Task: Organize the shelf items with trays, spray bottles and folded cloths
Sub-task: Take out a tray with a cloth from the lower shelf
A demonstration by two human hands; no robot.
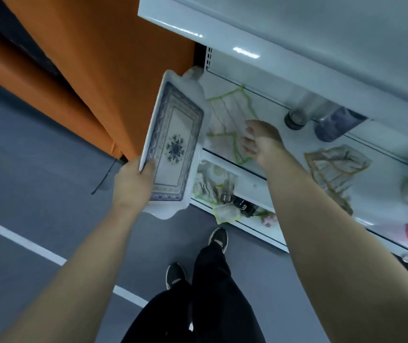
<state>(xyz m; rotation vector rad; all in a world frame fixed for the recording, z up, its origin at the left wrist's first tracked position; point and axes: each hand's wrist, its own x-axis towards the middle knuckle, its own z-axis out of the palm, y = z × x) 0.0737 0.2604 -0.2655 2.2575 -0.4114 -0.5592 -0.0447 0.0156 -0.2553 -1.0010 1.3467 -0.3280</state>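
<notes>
Gripping tray (pixel 175 144), left hand (pixel 133 180), bottles (pixel 331 121) half hidden beneath upper shelf (pixel 272 33)

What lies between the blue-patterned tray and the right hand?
Head view: a green-edged white cloth on the white shelf lies between the blue-patterned tray and right hand.

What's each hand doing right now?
Left hand: grips the patterned tray by its edge.
Right hand: open, over the green-edged cloth.

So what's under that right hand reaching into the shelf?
A white cloth with green edging, spread on the white shelf. The right hand hides part of it; whether the fingers touch it cannot be told.
</notes>
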